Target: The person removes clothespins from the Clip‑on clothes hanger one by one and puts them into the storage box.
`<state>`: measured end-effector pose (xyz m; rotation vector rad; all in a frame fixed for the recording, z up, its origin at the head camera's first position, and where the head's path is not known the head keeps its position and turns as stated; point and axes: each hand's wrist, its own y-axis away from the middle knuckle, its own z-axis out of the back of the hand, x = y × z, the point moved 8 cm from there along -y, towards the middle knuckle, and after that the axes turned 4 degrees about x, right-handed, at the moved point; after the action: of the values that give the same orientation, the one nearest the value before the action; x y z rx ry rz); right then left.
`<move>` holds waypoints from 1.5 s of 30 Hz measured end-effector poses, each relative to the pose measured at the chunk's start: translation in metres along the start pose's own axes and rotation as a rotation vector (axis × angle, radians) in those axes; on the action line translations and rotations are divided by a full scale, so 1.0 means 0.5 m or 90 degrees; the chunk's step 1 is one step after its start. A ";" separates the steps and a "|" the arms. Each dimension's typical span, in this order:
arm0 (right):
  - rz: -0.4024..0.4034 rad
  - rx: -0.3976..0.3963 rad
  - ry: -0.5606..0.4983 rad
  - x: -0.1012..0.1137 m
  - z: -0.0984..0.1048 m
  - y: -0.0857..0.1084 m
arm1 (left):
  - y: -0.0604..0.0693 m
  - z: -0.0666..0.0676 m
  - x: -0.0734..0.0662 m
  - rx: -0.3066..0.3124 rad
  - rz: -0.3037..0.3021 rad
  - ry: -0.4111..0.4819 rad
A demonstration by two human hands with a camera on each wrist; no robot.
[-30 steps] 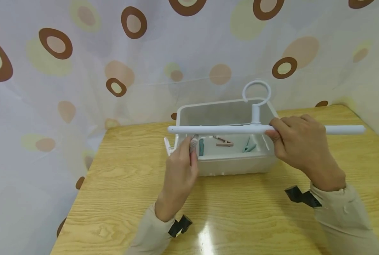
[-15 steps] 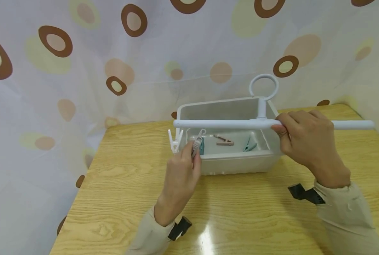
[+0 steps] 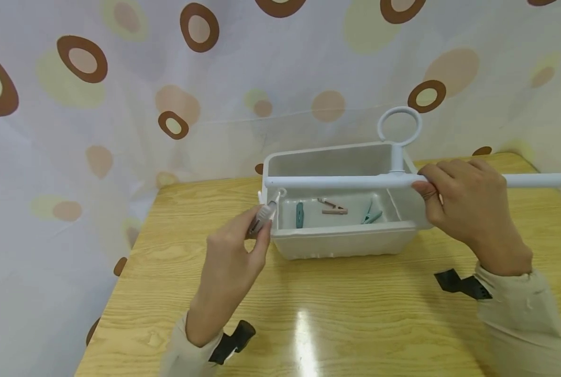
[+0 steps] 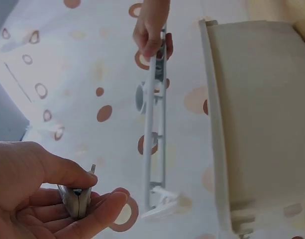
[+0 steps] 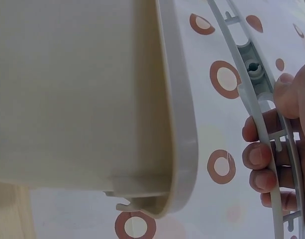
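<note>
The left hand (image 3: pixel 228 256) pinched a grey plastic clothespin with a looped tip (image 3: pixel 264 213) between thumb and fingers; a slip there could have dropped it into the white rectangular plastic basin (image 3: pixel 346 245) just right of those fingertips, or onto the wooden table (image 3: pixel 379 314) below them. The right hand (image 3: pixel 469 209) had its fingers curled round a white plastic hanger with a round hook (image 3: pixel 327 181); with only 1 hand gripping, its far end could have dipped. The left fingers could also have knocked the white plastic clip (image 4: pixel 164 204) hanging just beyond them. Against 0.5 s earlier, the left hand and clothespin were farther left, the hanger slightly farther right.
</note>
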<state>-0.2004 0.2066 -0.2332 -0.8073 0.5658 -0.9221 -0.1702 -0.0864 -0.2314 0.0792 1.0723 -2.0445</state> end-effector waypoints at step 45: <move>0.017 -0.003 -0.035 0.031 0.043 -0.005 | -0.291 -0.174 0.180 0.339 0.067 -0.006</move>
<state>-0.1783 0.2000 -0.2198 -0.8253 0.5292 -0.8725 -0.3548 -0.0354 -0.2259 0.3869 0.4813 -2.1786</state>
